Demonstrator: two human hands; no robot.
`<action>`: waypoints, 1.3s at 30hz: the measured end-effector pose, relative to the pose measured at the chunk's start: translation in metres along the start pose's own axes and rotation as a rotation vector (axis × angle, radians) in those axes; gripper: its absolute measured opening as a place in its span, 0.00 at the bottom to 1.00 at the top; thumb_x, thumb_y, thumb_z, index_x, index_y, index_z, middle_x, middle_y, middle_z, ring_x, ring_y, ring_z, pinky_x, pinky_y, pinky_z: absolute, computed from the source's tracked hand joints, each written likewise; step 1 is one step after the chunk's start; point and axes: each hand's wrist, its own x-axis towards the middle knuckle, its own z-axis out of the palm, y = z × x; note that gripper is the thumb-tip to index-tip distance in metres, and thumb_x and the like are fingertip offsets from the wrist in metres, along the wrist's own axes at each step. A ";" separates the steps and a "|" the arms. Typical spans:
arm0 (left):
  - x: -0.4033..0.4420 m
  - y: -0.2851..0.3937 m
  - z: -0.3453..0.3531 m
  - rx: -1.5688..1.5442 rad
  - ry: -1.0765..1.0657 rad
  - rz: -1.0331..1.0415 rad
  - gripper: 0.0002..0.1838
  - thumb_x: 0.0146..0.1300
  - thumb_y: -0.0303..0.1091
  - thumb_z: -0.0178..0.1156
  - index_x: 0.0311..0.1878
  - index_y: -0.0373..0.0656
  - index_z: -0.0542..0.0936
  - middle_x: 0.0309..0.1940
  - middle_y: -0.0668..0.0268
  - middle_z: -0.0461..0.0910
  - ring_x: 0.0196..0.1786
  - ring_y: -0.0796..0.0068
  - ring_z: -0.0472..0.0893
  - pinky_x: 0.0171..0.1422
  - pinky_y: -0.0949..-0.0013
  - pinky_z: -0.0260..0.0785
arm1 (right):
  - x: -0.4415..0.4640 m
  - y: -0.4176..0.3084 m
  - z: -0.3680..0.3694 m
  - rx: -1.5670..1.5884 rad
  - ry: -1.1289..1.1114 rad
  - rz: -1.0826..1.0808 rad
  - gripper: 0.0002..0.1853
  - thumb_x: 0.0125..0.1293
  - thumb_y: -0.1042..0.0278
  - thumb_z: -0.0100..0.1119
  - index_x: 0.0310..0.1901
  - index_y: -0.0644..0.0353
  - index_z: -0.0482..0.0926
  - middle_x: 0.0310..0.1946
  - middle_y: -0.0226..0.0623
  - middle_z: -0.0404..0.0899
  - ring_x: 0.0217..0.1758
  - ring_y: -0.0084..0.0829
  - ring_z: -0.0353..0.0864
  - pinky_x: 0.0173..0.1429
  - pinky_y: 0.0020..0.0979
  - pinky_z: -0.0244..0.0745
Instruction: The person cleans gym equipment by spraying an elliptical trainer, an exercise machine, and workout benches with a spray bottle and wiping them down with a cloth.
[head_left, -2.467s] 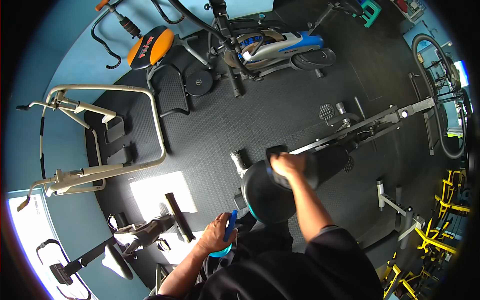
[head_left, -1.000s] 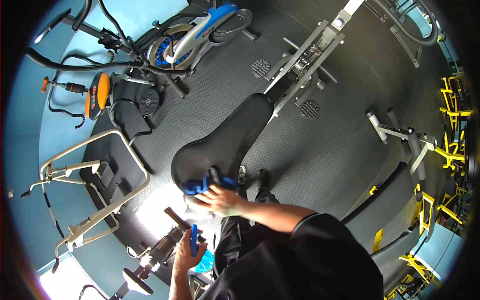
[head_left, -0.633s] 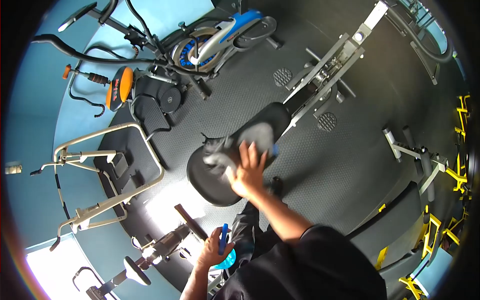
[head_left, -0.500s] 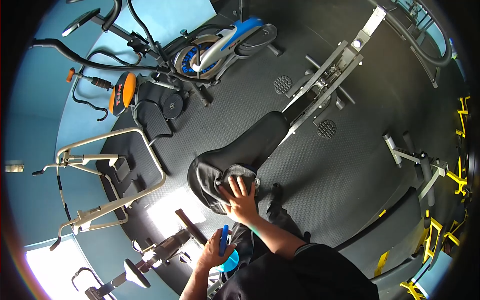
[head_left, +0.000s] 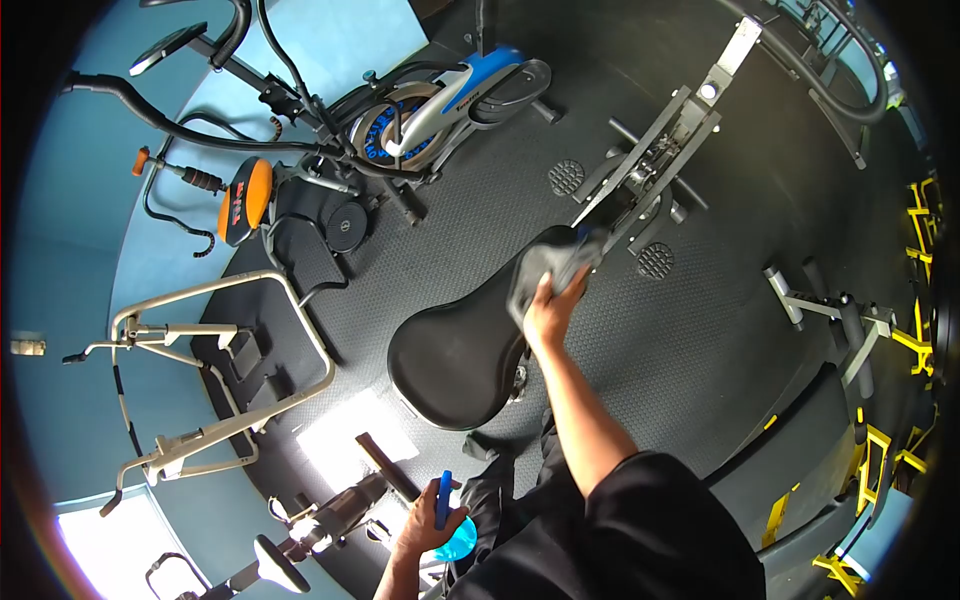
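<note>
A dark grey cloth is under my right hand, whose fingers are closed on it. The cloth lies against the narrow front end of a long black padded seat and looks smeared by motion. The wide rear of the seat is bare. Low in the view, close to my body, my left hand is wrapped round a spray bottle with a blue top and light blue body. My palm and sleeve hide part of the bottle.
Ahead of the seat runs a metal machine frame with round foot pedals. An exercise bike stands at upper left, a beige tubular frame at left. A black bench and yellow racks are on the right.
My right hand has slid the cloth forward along the seat, from its wide rear to its narrow front. My left hand still grips the spray bottle, slightly lower in view.
</note>
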 end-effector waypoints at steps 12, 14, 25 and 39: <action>-0.049 -0.095 -0.064 0.093 0.028 0.246 0.31 0.53 0.35 0.71 0.58 0.36 0.69 0.44 0.51 0.79 0.45 0.49 0.81 0.47 0.58 0.74 | -0.271 -0.028 0.026 0.081 0.223 0.401 0.40 0.70 0.65 0.52 0.73 0.72 0.41 0.67 0.72 0.52 0.72 0.58 0.57 0.72 0.49 0.58; -0.068 -0.129 -0.091 0.207 0.034 0.250 0.36 0.52 0.41 0.72 0.60 0.33 0.68 0.45 0.48 0.79 0.47 0.46 0.81 0.49 0.54 0.75 | -0.266 -0.046 0.083 0.203 0.609 0.713 0.35 0.71 0.61 0.52 0.68 0.76 0.49 0.62 0.72 0.61 0.65 0.60 0.66 0.71 0.49 0.60; -0.077 -0.199 -0.114 0.223 0.053 0.291 0.32 0.58 0.41 0.69 0.60 0.32 0.69 0.47 0.52 0.76 0.37 0.59 0.80 0.43 0.63 0.77 | -0.215 -0.199 0.122 0.560 -0.364 0.607 0.16 0.64 0.64 0.53 0.45 0.70 0.77 0.40 0.63 0.81 0.48 0.57 0.81 0.52 0.45 0.76; 0.017 -0.165 -0.094 0.324 0.146 0.653 0.38 0.59 0.34 0.68 0.69 0.32 0.61 0.48 0.55 0.75 0.40 0.61 0.80 0.39 0.64 0.76 | -0.144 -0.039 -0.012 -0.391 -0.564 -0.519 0.41 0.53 0.56 0.62 0.71 0.47 0.62 0.74 0.43 0.56 0.69 0.50 0.67 0.73 0.44 0.62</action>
